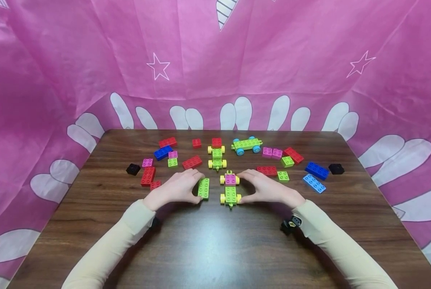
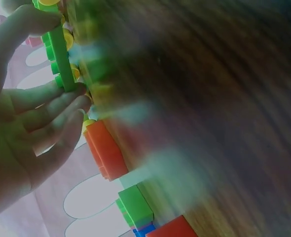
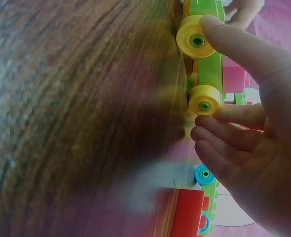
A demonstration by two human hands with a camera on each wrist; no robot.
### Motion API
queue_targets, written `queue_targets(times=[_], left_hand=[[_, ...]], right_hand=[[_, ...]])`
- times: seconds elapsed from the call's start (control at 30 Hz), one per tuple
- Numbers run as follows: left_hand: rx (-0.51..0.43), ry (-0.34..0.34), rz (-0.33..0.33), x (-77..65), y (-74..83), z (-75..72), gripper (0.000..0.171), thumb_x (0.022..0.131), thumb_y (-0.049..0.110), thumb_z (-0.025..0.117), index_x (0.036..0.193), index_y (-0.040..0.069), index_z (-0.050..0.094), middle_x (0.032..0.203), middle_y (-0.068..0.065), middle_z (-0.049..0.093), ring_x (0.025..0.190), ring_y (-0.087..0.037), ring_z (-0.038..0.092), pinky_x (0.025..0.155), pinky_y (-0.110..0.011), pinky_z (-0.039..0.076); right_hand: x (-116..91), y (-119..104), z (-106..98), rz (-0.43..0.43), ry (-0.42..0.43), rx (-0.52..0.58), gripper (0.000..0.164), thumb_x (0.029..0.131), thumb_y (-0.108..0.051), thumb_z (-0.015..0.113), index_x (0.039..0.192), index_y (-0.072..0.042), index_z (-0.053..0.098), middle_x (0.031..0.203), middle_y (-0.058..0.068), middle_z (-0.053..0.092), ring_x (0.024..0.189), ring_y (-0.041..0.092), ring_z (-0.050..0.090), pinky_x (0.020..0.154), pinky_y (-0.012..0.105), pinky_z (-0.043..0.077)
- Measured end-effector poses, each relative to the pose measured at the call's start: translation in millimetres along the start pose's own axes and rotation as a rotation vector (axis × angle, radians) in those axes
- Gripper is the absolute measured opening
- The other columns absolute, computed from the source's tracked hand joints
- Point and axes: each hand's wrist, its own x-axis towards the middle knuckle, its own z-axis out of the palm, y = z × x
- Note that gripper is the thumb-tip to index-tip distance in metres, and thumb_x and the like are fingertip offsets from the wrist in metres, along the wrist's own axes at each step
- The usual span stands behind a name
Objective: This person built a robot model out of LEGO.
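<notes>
My left hand (image 1: pixel 177 186) holds a long lime-green building brick (image 1: pixel 203 188) by its two ends, thumb at the near end and fingers at the far end. In the left wrist view the same green brick (image 2: pixel 61 57) stands between thumb and fingertips, studs towards the palm. Just right of it is a green toy car base (image 1: pixel 231 194) with yellow wheels and a pink brick (image 1: pixel 230 179) on its far part. My right hand (image 1: pixel 267 188) spans the car's right side. Its thumb lies on the near yellow wheel (image 3: pixel 192 37), its forefinger against the far wheel (image 3: pixel 204 100).
Behind stand a second yellow-wheeled car (image 1: pixel 217 153) with a red brick on it and a blue-wheeled green base (image 1: pixel 247 145). Loose bricks lie on both sides, among them a red brick (image 1: pixel 192 162), a dark blue brick (image 1: pixel 317 170) and a black brick (image 1: pixel 133 169).
</notes>
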Motion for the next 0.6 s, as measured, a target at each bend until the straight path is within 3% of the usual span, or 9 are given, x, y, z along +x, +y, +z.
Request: queue_targets(times=[0.6], left_hand=[[-0.054, 0.081, 0.04, 9.0, 14.6, -14.1, 0.068, 0.078, 0.04, 0.081, 0.134, 0.01, 0.058, 0.131, -0.007, 0.065, 0.121, -0.023, 0.06, 0.095, -0.044, 0.056]], right_hand=[[1, -2, -1, 0.0, 0.005, -0.006, 0.083, 0.078, -0.054, 0.079, 0.141, -0.007, 0.052, 0.142, 0.01, 0.056, 0.132, 0.027, 0.051, 0.11, 0.05, 0.045]])
